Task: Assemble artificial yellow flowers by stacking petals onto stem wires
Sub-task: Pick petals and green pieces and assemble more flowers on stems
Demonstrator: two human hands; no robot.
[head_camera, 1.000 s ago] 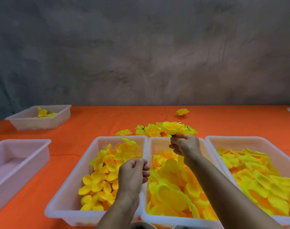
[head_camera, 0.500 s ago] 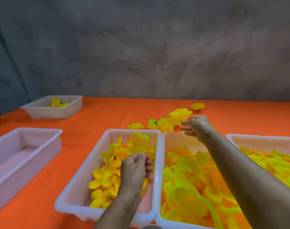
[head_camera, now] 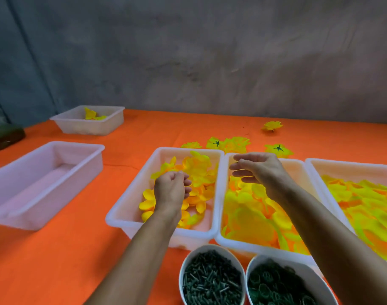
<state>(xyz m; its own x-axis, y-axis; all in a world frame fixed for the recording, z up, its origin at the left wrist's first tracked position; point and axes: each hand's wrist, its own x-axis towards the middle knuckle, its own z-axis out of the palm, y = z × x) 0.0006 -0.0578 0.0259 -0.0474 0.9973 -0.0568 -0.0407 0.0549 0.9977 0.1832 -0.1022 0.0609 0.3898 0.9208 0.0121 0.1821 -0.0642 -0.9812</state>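
Note:
My left hand (head_camera: 171, 190) hovers over the left petal tray (head_camera: 126, 208), fingers curled to the thumb and pinching what looks like a small yellow petal; only a sliver shows. My right hand (head_camera: 258, 170) hangs empty with relaxed fingers above the far end of the middle tray (head_camera: 226, 172), which holds larger yellow petals. Finished yellow flowers (head_camera: 234, 144) lie on the orange cloth just behind the trays, one showing its green calyx (head_camera: 278, 148). Near the front edge stand two white bowls, one of dark green stem pins (head_camera: 212, 280), the other of green rings (head_camera: 274, 287).
A third tray (head_camera: 342, 165) of yellow petals stands at the right. An empty white tray (head_camera: 95, 148) lies at the left, and a far tray (head_camera: 89, 128) holds a few petals. One lone flower (head_camera: 273, 125) lies further back. A dark object (head_camera: 5, 137) sits far left.
My right hand has let go of the finished flower behind the trays and drawn back, empty, over the middle tray. The view has tilted down, revealing the two bowls. My left hand stays put.

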